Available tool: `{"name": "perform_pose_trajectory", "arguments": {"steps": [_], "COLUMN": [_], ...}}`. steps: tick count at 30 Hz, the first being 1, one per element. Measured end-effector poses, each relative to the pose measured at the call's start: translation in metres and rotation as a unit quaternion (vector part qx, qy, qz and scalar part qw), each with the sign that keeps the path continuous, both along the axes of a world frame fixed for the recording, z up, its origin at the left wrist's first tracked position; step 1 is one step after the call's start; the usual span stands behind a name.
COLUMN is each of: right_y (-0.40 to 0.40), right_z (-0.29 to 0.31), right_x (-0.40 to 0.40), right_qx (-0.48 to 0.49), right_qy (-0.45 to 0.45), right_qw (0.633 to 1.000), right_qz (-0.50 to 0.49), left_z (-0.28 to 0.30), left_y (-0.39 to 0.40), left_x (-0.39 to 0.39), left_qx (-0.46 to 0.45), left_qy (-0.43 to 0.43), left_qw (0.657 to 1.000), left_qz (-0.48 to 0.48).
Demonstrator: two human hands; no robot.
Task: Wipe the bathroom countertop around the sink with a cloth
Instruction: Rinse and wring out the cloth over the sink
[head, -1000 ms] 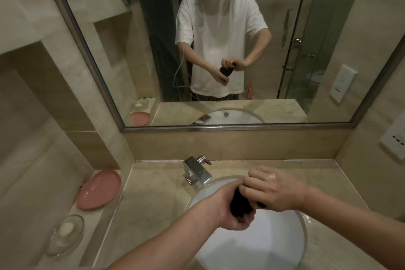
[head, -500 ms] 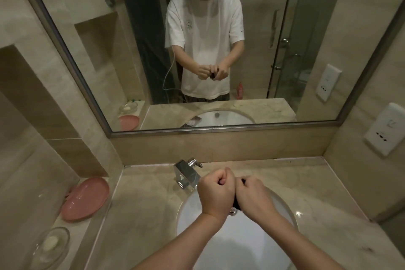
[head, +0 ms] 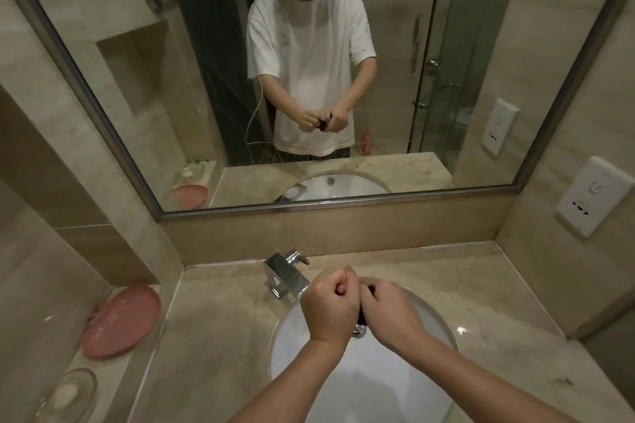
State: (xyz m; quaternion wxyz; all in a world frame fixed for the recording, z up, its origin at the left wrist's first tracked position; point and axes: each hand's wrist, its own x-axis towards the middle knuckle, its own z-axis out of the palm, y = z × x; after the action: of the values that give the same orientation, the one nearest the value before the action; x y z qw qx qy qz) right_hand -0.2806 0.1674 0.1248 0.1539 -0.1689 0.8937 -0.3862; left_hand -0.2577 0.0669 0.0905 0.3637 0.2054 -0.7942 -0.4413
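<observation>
Both hands are clenched together over the sink (head: 343, 381), the landmark for all positions here: the left hand (head: 328, 311) and the right hand (head: 390, 311) each curl tightly round a small dark cloth (head: 361, 319), almost wholly hidden between the fists, with only slivers showing above the drain (head: 359, 330). The posture suggests wringing, so the wiping of the countertop (head: 220, 330) around the sink appears not yet begun. Risks, as judgements: water squeezed out could fall on the countertop beside the sink if the fists drift off the basin; a cloth left too wet would smear rather than dry the stone; a wide sweep to the left of the sink could knock the pink plate (head: 120, 321) or the glass dish (head: 67, 395) on the lower ledge; a stroke behind the sink could catch the faucet (head: 285, 276). Count: two hands, one cloth, one sink, one drain, one faucet behind the sink's left rim, one pink plate and one glass dish left of the sink, one mirror (head: 309, 79) above and behind it, one wall outlet (head: 594, 196) to the right above the sink.
</observation>
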Motion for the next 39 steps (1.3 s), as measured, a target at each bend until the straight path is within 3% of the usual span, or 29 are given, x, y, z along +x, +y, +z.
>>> {"name": "perform_pose_trajectory", "arguments": {"steps": [2,3,5,9,11,13,14,15,18,20,23,27,34,37,39], "right_y": [0.007,0.014,0.029,0.048,0.047,0.043,0.043,0.044,0.051,0.052,0.039,0.022,0.003,0.001,0.006], "right_z": [-0.003,-0.003,-0.004,0.01,0.02,0.024,0.024,0.025,0.025,0.022,0.018,0.009,-0.03,-0.041,-0.045], "right_x": [-0.01,-0.016,-0.03,-0.053,-0.055,-0.054,-0.053,-0.053,-0.049,-0.043,-0.033,-0.017,-0.009,-0.013,-0.016], "right_qx": [0.062,0.055,0.01,-0.052,-0.061,-0.064,-0.066,-0.067,-0.045,-0.031,-0.002,0.128,0.151,0.18,0.136], "right_qy": [0.179,0.251,0.362,0.461,0.479,0.485,0.484,0.479,0.445,0.414,0.343,0.218,0.0,-0.051,-0.077], "right_qw": [0.982,0.965,0.919,0.811,0.78,0.76,0.755,0.756,0.806,0.855,0.919,0.962,0.988,0.982,0.988], "right_qz": [0.026,0.058,0.156,0.356,0.399,0.429,0.438,0.441,0.389,0.312,0.195,0.108,-0.011,-0.009,0.016], "left_z": [0.014,0.021,0.036,0.046,0.05,0.059,0.063,0.066,0.067,0.063,0.057,0.028,-0.023,-0.031,-0.029], "left_y": [-0.002,-0.006,-0.021,-0.047,-0.05,-0.042,-0.036,-0.03,-0.012,0.0,0.009,0.001,-0.007,-0.004,-0.007], "left_x": [0.001,0.003,0.011,0.021,0.023,0.023,0.022,0.022,0.017,0.016,0.016,0.018,0.02,0.019,0.017], "left_qx": [0.212,0.314,0.437,0.506,0.472,0.412,0.374,0.33,0.142,0.035,-0.053,-0.189,-0.272,-0.261,-0.165], "left_qy": [-0.11,-0.15,-0.24,-0.338,-0.345,-0.359,-0.383,-0.406,-0.438,-0.423,-0.37,-0.362,-0.405,-0.442,-0.492], "left_qw": [0.97,0.932,0.839,0.62,0.551,0.519,0.525,0.561,0.73,0.816,0.878,0.874,0.84,0.824,0.812], "left_qz": [-0.049,-0.103,-0.22,-0.496,-0.595,-0.657,-0.662,-0.641,-0.506,-0.393,-0.298,-0.265,-0.238,-0.239,-0.269]}}
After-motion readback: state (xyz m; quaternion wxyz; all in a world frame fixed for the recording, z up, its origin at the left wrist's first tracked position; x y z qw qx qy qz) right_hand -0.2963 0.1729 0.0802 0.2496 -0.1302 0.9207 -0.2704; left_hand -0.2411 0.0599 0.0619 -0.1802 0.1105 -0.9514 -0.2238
